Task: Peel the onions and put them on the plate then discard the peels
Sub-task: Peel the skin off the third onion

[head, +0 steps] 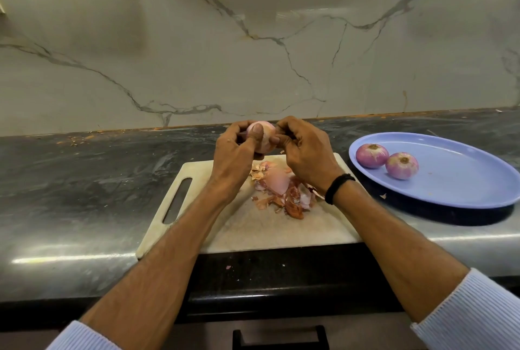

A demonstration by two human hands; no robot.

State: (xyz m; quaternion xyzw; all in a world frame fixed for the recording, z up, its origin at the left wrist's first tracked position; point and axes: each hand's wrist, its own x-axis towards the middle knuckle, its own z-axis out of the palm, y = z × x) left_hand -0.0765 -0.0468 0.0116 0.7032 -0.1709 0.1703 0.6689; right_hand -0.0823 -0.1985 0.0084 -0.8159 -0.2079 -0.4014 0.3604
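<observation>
A pale pink onion (pixel 266 136) is held above the far edge of the white cutting board (pixel 253 234). My left hand (pixel 235 150) grips it from the left, thumb across its front. My right hand (pixel 304 150) pinches at its right side with curled fingers. A heap of orange and pink peels (pixel 281 189) lies on the board beneath my hands. Two peeled purple onions (pixel 372 155) (pixel 401 165) sit side by side on the left part of the blue oval plate (pixel 461 181), to the right of the board.
The board and plate rest on a dark stone counter (pixel 84 181) in front of a veined marble wall (pixel 253 40). Small peel bits lie on the counter's front edge (pixel 228 267) and beside the plate (pixel 383 195). A drawer handle (pixel 281 335) shows below.
</observation>
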